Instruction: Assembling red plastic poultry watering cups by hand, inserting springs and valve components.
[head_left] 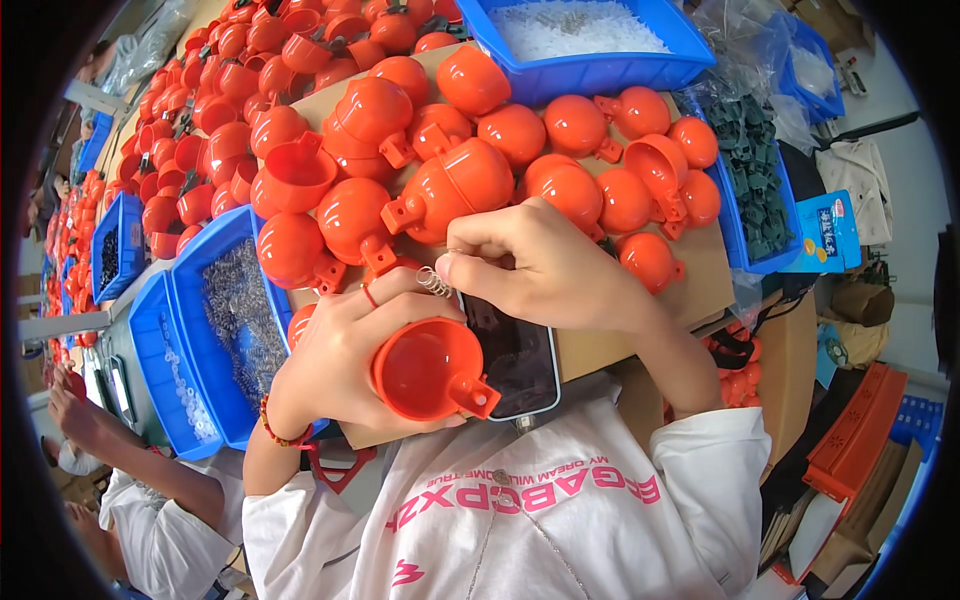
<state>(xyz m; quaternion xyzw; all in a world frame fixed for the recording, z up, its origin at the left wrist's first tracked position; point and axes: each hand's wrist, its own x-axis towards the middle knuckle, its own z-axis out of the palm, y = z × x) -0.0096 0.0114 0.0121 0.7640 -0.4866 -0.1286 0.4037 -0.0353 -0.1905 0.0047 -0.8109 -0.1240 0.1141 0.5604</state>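
Here, cardboard (592,356) amid blue bins (620,75), left grip (335,350) snug round cup (425,370), right grip (525,262) tight on spring (433,282)

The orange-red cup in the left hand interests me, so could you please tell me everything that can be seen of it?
The orange-red cup is round, glossy and plastic-looking, with a smooth inner wall. A blocky tab of the same colour juts out at the lower right of its rim. Its open mouth faces up toward the camera. The left hand grips it from the side. In the picture, the tab overlaps the edge of a dark-screened phone; whether they touch cannot be told.
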